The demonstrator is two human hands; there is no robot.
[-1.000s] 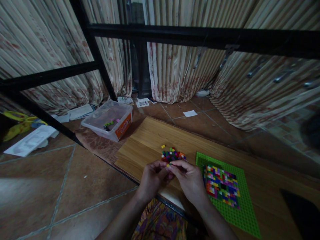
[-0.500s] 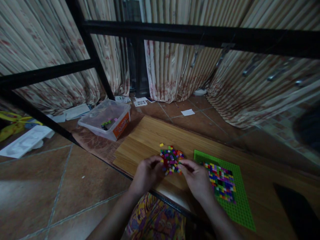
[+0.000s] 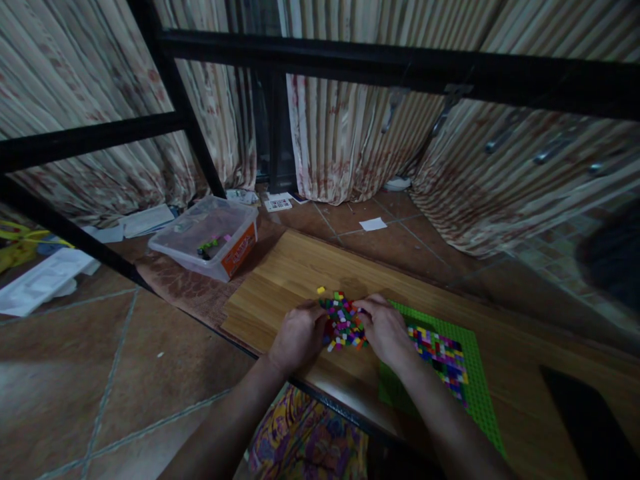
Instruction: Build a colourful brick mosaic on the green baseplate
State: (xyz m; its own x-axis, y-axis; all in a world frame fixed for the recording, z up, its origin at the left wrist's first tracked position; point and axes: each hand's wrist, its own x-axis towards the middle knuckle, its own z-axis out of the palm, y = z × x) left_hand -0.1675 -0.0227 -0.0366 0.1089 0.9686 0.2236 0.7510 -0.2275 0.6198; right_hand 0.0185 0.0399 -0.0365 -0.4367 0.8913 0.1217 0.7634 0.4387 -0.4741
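Observation:
A pile of small coloured bricks [image 3: 343, 321] lies on the wooden board [image 3: 290, 280]. My left hand [image 3: 299, 335] rests at the pile's left side, fingers curled against the bricks. At the pile's right side, my right hand [image 3: 384, 328] has its fingers bent onto the bricks too. Whether either hand holds a brick is hidden. One yellow brick [image 3: 321, 290] lies apart, just beyond the pile. A green baseplate [image 3: 475, 393] partly covered with coloured bricks sits to the right, under my right wrist.
A clear plastic box [image 3: 207, 237] with a few bricks stands on the tiled floor at the left. Black metal bars [image 3: 350, 63] cross overhead, and striped curtains hang behind. Papers lie on the floor. A dark object [image 3: 590, 427] lies at the board's right end.
Both hands have moved forward from the near edge of the board to either side of the brick pile. The view has shifted slightly to the right.

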